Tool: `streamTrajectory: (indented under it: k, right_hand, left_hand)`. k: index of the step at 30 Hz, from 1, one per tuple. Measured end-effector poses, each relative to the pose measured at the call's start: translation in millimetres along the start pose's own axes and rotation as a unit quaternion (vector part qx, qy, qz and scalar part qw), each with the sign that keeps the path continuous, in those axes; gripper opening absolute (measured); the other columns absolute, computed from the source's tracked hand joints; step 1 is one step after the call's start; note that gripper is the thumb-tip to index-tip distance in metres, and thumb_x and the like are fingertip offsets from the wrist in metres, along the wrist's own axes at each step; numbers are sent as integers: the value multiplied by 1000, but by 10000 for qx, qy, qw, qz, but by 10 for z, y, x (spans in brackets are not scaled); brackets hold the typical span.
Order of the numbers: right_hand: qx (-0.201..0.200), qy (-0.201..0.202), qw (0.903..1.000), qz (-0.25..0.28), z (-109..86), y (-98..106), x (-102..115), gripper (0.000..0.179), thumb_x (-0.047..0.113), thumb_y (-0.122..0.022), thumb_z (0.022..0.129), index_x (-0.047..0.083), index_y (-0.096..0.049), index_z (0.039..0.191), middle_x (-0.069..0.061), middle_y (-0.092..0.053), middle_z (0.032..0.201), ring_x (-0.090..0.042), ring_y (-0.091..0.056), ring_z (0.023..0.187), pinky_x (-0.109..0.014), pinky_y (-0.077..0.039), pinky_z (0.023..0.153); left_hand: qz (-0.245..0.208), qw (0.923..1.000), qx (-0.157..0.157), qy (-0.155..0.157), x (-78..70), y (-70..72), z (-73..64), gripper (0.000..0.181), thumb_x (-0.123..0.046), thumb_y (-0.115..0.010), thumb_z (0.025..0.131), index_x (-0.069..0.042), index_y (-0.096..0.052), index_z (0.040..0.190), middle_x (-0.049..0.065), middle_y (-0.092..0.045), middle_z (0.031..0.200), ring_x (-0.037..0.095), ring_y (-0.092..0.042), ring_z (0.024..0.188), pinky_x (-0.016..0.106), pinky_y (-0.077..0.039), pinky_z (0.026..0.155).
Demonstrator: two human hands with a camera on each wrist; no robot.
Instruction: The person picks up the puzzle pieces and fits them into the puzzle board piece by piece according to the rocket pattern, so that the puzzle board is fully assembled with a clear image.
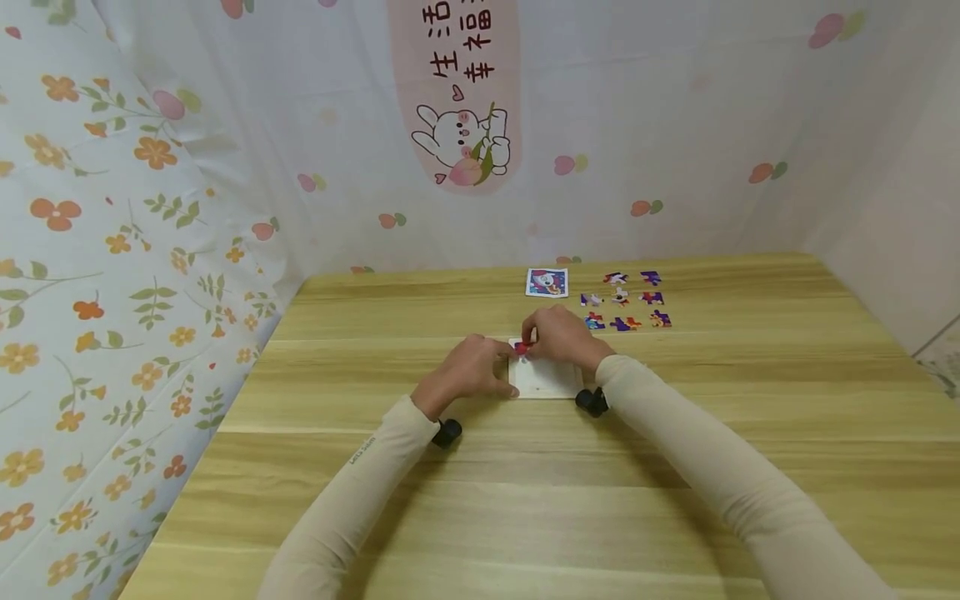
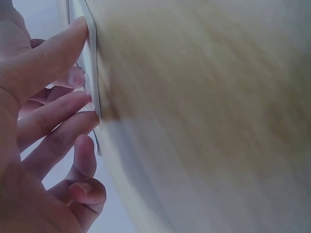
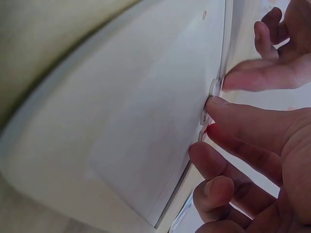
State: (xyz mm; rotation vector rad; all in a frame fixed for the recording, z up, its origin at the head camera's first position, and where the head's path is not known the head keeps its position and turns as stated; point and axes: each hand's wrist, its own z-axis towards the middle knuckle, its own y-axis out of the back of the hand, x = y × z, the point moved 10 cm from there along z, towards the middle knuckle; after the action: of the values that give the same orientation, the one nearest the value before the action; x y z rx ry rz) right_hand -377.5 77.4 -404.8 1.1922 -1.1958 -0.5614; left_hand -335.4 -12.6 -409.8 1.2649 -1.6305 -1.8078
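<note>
A white puzzle board (image 1: 547,382) lies flat on the wooden table. At its upper left corner my right hand (image 1: 564,335) pinches a small red and purple jigsaw piece (image 1: 522,348) between thumb and fingers. In the right wrist view the piece (image 3: 212,88) is seen nearly edge-on at the board's rim, partly covered by fingertips. My left hand (image 1: 474,367) rests along the board's left edge, thumb near the lower corner and index finger close to the piece. The left wrist view shows its extended fingers touching the board's rim (image 2: 93,63).
Several loose jigsaw pieces (image 1: 619,297) lie spread behind and right of the board. A small square picture card (image 1: 547,282) sits farther back. Beyond the table's rear edge hangs a printed cloth (image 1: 330,150). Wooden table surface (image 1: 480,517) extends in front.
</note>
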Motion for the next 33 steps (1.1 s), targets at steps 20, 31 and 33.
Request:
streamTrajectory:
  k: [20,31,33]
  right_hand:
    - [-49,34,9999,-94,-4,29,-3,9,19,-79,86,14,-78,92,-9,-74,91,-22,-62,80,-29,-49,67]
    - [-16,44,10000,-8,-24,8,10,12,19,-79,86,12,-77,96,-9,-73,95,-23,-61,83,-31,-49,71]
    - [-24,57,10000,4,-20,3,3,12,19,-79,86,12,-77,96,-10,-73,95,-23,-61,83,-31,-49,72]
  left_hand:
    - [370,9991,9,-226,-10,23,63,59,-43,-88,75,-11,-73,122,7,-68,131,29,-52,120,40,-47,102]
    - [382,9992,20,-59,55,6,68,79,-48,-88,73,-7,-62,136,7,-59,147,32,-44,140,42,-38,117]
    - [370,9993,39,-35,64,5,71,83,-48,-88,73,-6,-60,139,7,-59,146,32,-44,141,43,-38,118]
